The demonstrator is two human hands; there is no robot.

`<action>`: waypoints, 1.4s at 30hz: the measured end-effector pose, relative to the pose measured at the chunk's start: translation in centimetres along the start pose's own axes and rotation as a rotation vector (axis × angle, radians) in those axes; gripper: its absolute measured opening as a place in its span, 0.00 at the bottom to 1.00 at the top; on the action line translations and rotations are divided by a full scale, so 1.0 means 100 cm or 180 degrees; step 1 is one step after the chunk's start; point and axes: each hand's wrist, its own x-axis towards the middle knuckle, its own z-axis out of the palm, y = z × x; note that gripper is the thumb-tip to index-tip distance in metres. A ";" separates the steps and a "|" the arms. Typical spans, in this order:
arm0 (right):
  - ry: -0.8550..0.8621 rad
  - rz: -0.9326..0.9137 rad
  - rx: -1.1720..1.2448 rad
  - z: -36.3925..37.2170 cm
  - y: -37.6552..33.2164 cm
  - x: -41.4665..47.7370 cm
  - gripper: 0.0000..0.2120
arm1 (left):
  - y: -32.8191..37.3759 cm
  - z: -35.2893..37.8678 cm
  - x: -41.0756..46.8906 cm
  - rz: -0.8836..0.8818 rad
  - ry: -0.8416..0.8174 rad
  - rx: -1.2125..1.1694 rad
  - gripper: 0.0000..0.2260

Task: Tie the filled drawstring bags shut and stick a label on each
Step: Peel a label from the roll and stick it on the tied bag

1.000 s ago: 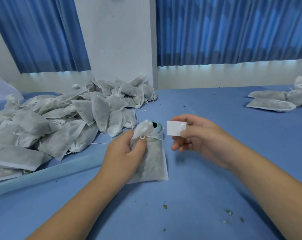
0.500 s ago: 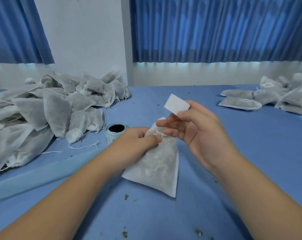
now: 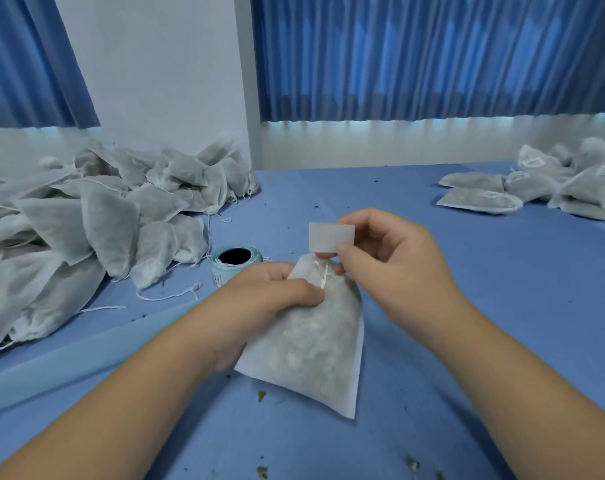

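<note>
Left hand (image 3: 276,296) gripped the filled bag (image 3: 311,351) at its neck, thumb pressed over the gathered top, the other fingers curled under and out of sight. That grip likely kept the mouth bunched while the drawstring (image 3: 324,276) was worked. The bag sat near centre on the blue table (image 3: 484,306), bottom corner on the cloth, neck raised.

Right hand (image 3: 394,268) pinched a white label (image 3: 331,237) between thumb and forefinger just above the bag's neck, apparently kept clear so it wouldn't stick early. Its lower fingers were curled close to the string loop, possibly catching it too, but the view was too soft to tell.

Label roll (image 3: 236,263) stood just behind the left hand, partly hidden by it, within easy reach. Unfinished bags (image 3: 103,220) were heaped far left, cut off by the frame edge. Labelled bags (image 3: 481,199) lay far right, well apart, so done and undone stayed separate.

Couldn't make out whether the knot was tied, which face of the label was sticky, or any print on it. Bag contents read only as pale and green bits.
</note>
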 end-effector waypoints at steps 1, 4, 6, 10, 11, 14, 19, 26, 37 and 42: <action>-0.0018 -0.0103 -0.0256 0.000 0.001 -0.001 0.16 | 0.001 -0.001 -0.001 -0.0013 0.0002 -0.0022 0.08; -0.0029 -0.0469 -0.0845 0.002 0.000 -0.005 0.15 | 0.004 -0.002 -0.004 -0.0043 0.0007 -0.0055 0.15; -0.0030 -0.0789 -0.1103 0.004 0.000 -0.006 0.12 | 0.006 -0.003 -0.006 -0.0041 0.0013 -0.0095 0.15; -0.0134 -0.1233 -0.1506 0.003 -0.001 -0.007 0.09 | 0.009 -0.004 -0.010 0.0019 -0.0075 -0.0064 0.06; -0.0172 -0.1301 -0.1596 0.002 -0.001 -0.007 0.09 | 0.009 -0.004 -0.011 0.0027 -0.0100 -0.0045 0.05; -0.0255 -0.1399 -0.1735 -0.001 -0.002 -0.007 0.10 | 0.009 -0.005 -0.012 0.0044 -0.0124 -0.0017 0.04; -0.0453 -0.1481 -0.1878 -0.005 -0.006 -0.008 0.12 | 0.008 -0.008 -0.016 -0.0013 -0.0038 -0.0033 0.15; -0.0904 -0.1276 -0.2320 -0.008 -0.013 -0.011 0.22 | -0.002 -0.009 -0.036 0.0159 0.0146 -0.0328 0.17; 0.0044 0.0500 -0.0667 0.006 -0.011 -0.010 0.08 | 0.001 0.002 -0.006 0.0600 0.0546 -0.0265 0.13; -0.0293 0.1366 0.0319 0.002 -0.013 -0.010 0.07 | -0.001 0.005 -0.004 0.0857 0.0680 0.0057 0.15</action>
